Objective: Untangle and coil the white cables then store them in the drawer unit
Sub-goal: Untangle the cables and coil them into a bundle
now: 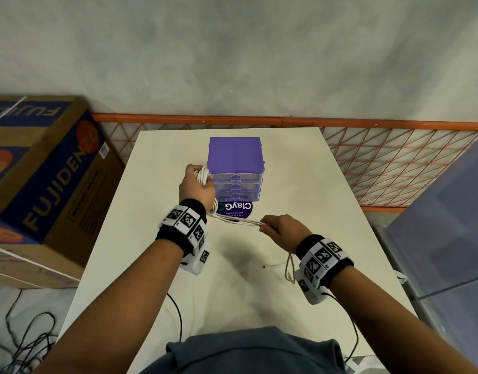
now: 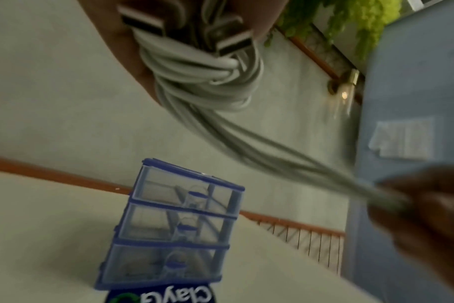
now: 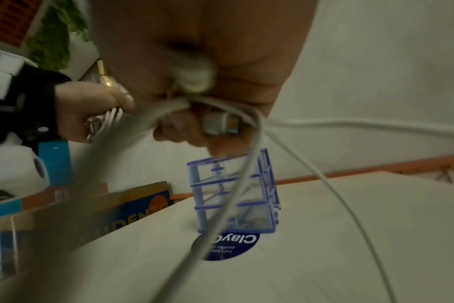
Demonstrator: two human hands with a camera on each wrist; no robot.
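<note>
Your left hand is gripping the coiled bundle of white cables beside the purple-topped clear plastic drawer unit on the white bench; your right hand fingers are pinching the taut strands.

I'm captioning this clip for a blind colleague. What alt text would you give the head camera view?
Seen from above, the left hand holds a coil of white cables while the right hand pinches the strands stretched between them over a white table. Behind the hands stands a purple drawer unit, its three clear drawers closed, with a cardboard box off to the left.
</note>
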